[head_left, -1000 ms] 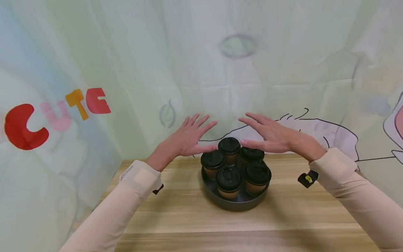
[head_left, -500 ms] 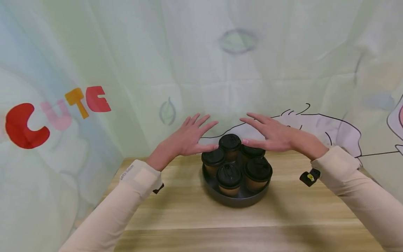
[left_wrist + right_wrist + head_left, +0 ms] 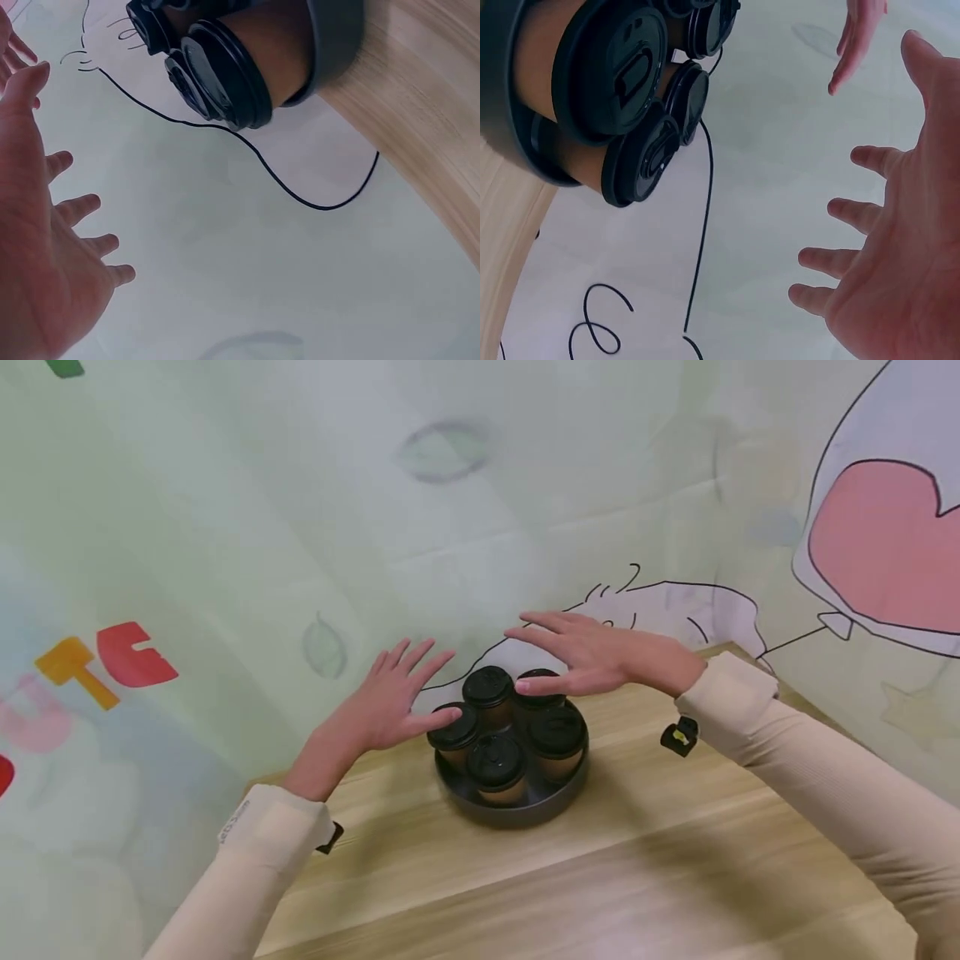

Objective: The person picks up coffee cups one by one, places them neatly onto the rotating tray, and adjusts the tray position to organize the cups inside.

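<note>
Several brown paper coffee cups with black lids stand upright in a round dark grey tray point(image 3: 517, 815). Spread above the tray's left side is my left hand point(image 3: 381, 703), its thumb overlapping the lid of the left cup point(image 3: 454, 727) in the head view. Opposite it, my right hand point(image 3: 588, 652) holds its fingers straight, with the thumb over the back right cup point(image 3: 542, 680). Both wrist views show a gap between the palms and the lids: the left hand point(image 3: 52, 240) and the right hand point(image 3: 904, 247) hold nothing. Nearest the front sits another lidded cup point(image 3: 497, 762).
The tray rests on a light wood table point(image 3: 600, 860) whose back edge meets a pale green cloth backdrop point(image 3: 262, 527). Printed on the cloth are coloured letters point(image 3: 137, 655) at left and a pink balloon drawing point(image 3: 885, 543) at right.
The head view has turned right and tilted, so the tray and hands appear farther left. Both hands stay spread over the cups, and the cups keep their places in the tray.
</note>
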`<state>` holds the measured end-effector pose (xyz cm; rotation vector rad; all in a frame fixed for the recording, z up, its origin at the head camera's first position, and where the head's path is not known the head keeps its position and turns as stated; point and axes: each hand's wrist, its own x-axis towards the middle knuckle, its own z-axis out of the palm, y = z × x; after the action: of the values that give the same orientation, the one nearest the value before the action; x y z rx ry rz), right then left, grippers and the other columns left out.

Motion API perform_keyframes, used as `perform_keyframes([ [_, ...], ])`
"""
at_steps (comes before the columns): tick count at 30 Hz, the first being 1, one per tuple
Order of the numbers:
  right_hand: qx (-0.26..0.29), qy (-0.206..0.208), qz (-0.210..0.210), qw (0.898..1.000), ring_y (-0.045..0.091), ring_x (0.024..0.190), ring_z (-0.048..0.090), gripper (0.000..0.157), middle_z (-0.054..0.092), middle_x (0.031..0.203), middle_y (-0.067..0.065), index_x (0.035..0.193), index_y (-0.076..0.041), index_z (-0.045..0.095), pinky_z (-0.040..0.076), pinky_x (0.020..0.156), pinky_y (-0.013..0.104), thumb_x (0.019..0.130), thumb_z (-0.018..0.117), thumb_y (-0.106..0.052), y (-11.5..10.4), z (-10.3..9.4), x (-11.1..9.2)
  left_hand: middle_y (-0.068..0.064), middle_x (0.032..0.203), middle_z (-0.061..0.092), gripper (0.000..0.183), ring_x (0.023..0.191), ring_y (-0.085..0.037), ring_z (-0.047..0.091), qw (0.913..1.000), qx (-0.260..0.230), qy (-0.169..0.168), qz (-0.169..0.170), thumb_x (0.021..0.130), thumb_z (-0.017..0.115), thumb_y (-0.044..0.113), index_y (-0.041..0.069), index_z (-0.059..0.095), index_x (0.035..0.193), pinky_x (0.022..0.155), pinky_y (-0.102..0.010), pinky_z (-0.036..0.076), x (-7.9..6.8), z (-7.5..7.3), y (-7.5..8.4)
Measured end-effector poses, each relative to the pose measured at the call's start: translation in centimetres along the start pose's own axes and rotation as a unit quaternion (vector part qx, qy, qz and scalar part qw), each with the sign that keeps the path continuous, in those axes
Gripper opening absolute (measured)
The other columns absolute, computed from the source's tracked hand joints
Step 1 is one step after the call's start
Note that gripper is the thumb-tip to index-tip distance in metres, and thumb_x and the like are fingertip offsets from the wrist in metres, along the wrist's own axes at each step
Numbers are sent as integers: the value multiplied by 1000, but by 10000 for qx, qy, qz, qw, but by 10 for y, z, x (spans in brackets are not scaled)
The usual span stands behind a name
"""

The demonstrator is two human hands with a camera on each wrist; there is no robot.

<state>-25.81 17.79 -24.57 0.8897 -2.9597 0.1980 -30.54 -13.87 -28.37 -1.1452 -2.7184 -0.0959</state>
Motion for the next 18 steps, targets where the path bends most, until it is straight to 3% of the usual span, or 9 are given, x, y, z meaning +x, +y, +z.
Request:
perform_keyframes([
  [10, 45, 178, 27, 9998, 30, 143, 13, 82, 10, 159, 3, 152, -35, 17, 16, 111, 54, 85, 35, -77, 8, -13, -6, -9, 157, 19, 81, 142, -41, 10, 9998, 66, 181, 35, 85, 44, 73, 29, 25, 152, 109, -62, 10, -9, -5, -6],
  [18, -105, 116, 70, 9999, 34, 143, 13, 84, 9, 159, 5, 153, -33, 16, 13, 111, 56, 85, 37, -77, 21, -7, -8, -7, 158, 17, 82, 143, -39, 9, 9996, 262, 109, 65, 85, 39, 76, 31, 23, 152, 110, -61, 10, -8, -10, -4],
])
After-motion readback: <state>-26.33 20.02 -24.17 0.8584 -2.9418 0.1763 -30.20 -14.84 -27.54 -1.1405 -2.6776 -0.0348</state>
